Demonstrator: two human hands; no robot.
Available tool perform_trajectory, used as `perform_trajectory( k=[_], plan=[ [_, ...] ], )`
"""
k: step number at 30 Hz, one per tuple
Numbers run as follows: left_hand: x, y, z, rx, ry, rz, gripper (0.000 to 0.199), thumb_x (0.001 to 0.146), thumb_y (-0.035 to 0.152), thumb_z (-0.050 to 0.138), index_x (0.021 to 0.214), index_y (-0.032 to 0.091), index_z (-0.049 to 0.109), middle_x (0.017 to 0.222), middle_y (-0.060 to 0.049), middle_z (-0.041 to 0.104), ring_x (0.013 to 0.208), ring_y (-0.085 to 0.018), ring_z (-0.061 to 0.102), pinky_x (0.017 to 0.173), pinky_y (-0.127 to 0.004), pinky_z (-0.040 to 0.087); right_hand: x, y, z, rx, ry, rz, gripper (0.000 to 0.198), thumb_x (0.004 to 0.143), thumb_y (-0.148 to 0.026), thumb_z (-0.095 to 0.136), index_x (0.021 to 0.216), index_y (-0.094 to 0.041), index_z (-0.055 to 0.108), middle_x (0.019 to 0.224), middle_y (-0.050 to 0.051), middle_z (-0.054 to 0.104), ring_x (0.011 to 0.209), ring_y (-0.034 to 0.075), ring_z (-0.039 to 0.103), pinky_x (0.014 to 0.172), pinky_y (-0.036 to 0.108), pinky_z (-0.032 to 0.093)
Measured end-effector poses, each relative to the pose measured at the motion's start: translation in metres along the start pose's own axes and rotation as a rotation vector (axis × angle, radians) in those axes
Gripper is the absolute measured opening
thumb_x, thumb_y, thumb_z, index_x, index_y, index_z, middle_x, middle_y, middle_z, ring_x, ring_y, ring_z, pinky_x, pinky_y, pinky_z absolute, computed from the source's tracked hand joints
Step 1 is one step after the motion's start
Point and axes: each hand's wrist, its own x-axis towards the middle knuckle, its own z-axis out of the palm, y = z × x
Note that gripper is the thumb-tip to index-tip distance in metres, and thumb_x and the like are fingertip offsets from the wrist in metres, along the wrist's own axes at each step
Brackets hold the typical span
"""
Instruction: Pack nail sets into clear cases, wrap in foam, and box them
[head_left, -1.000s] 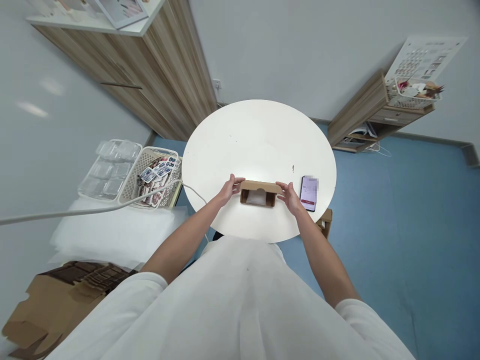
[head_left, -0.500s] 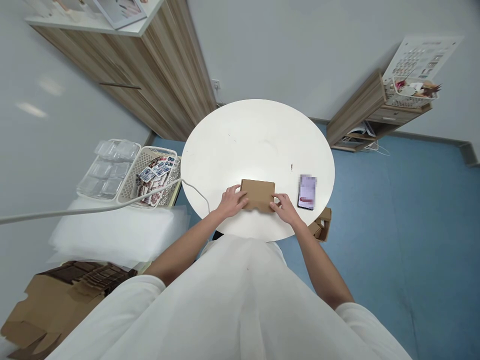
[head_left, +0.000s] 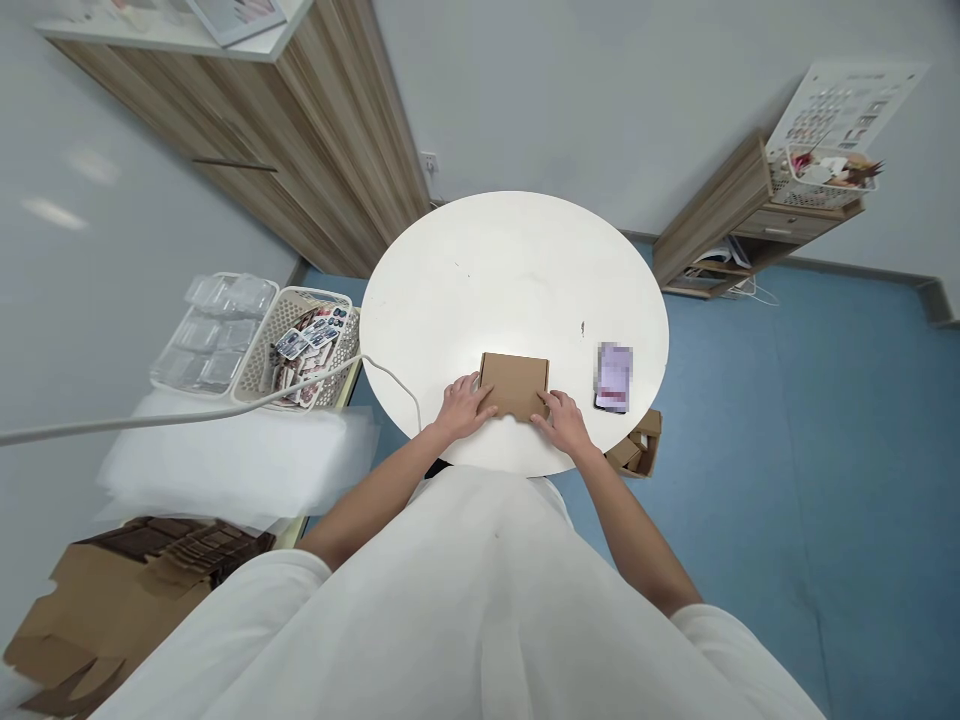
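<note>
A small flat brown cardboard box [head_left: 514,384] lies on the round white table [head_left: 517,270], close to the edge nearest my body. Its lid appears down, with a notch showing along the near edge. My left hand [head_left: 460,408] grips the box's left side, thumb at the near left corner. On the opposite side, my right hand [head_left: 562,420] holds the near right corner, with fingertips resting on the lid. What the box contains is hidden.
A phone [head_left: 614,378] lies to the right on the table. A white cable [head_left: 300,388] crosses the left edge. Baskets of clear plastic trays [head_left: 217,335] and printed cards [head_left: 311,345] stand left, above white sheets [head_left: 232,460] and flattened cardboard [head_left: 112,620]. A carton [head_left: 641,450] sits on the floor, right.
My right hand has shifted slightly left, its fingers coming farther over the box's near right corner. My left hand stays at the left side. The whole view has shifted slightly.
</note>
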Motion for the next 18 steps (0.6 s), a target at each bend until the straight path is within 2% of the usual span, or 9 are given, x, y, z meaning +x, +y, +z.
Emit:
perform_trajectory(
  k=[5, 11, 14, 18],
  plan=[
    [-0.004, -0.001, 0.001, -0.07, 0.03, -0.009, 0.054, 0.083, 0.052, 0.041, 0.13, 0.026, 0.04, 0.142, -0.012, 0.029, 0.128, -0.032, 0.027, 0.099, -0.05, 0.024, -0.006, 0.0, 0.002, -0.025, 0.06, -0.048, 0.057, 0.082, -0.052, 0.044, 0.132, -0.026, 0.037, 0.131, 0.013, 0.039, 0.123, 0.029, 0.033, 0.097, 0.047, 0.031],
    [-0.017, -0.005, 0.005, -0.197, 0.034, -0.077, 0.064, 0.081, 0.05, 0.045, 0.136, 0.022, 0.028, 0.137, -0.013, 0.038, 0.129, -0.033, 0.028, 0.1, -0.051, 0.024, -0.017, 0.001, 0.011, 0.004, 0.08, -0.064, 0.059, 0.081, -0.05, 0.045, 0.133, -0.024, 0.035, 0.13, 0.012, 0.043, 0.121, 0.029, 0.036, 0.098, 0.048, 0.028],
    [-0.019, -0.006, 0.008, -0.269, 0.002, -0.068, 0.074, 0.076, 0.046, 0.054, 0.138, 0.023, 0.022, 0.133, -0.012, 0.043, 0.125, -0.032, 0.034, 0.098, -0.051, 0.028, -0.019, -0.002, 0.015, 0.069, 0.051, -0.059, 0.063, 0.08, -0.049, 0.047, 0.135, -0.023, 0.032, 0.131, 0.012, 0.043, 0.12, 0.029, 0.038, 0.098, 0.049, 0.03],
    [-0.018, -0.005, 0.009, -0.367, 0.033, -0.05, 0.084, 0.068, 0.039, 0.063, 0.139, 0.024, 0.02, 0.132, -0.011, 0.043, 0.12, -0.03, 0.04, 0.097, -0.047, 0.032, -0.019, -0.008, 0.012, 0.252, 0.04, -0.022, 0.066, 0.077, -0.049, 0.051, 0.135, -0.023, 0.032, 0.128, 0.012, 0.043, 0.118, 0.027, 0.04, 0.098, 0.045, 0.034]
  ],
)
